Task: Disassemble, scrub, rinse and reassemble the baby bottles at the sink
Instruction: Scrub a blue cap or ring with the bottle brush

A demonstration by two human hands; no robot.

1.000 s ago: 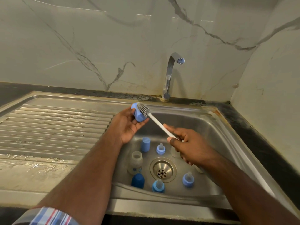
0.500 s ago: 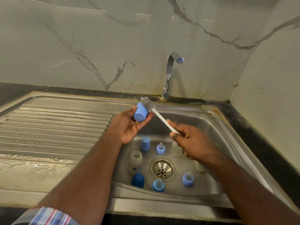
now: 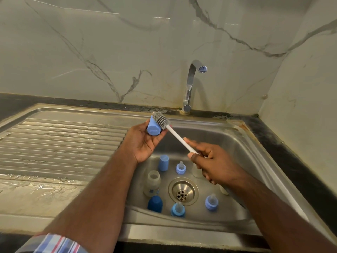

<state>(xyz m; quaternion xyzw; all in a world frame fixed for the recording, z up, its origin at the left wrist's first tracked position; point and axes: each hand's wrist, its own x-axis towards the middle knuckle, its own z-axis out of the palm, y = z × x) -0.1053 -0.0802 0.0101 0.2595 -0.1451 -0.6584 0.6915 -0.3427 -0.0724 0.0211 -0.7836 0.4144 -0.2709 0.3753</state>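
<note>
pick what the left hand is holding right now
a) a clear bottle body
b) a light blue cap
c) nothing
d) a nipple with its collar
b: the left hand grips a light blue cap above the sink, with the grey head of the brush lying against it; the clear bottle body stands in the basin.

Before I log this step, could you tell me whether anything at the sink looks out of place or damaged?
Nothing among the parts stands out. The only blemish is rust-coloured staining along the sink rim at its back right corner and around the tap base. The tap is not running.
</note>
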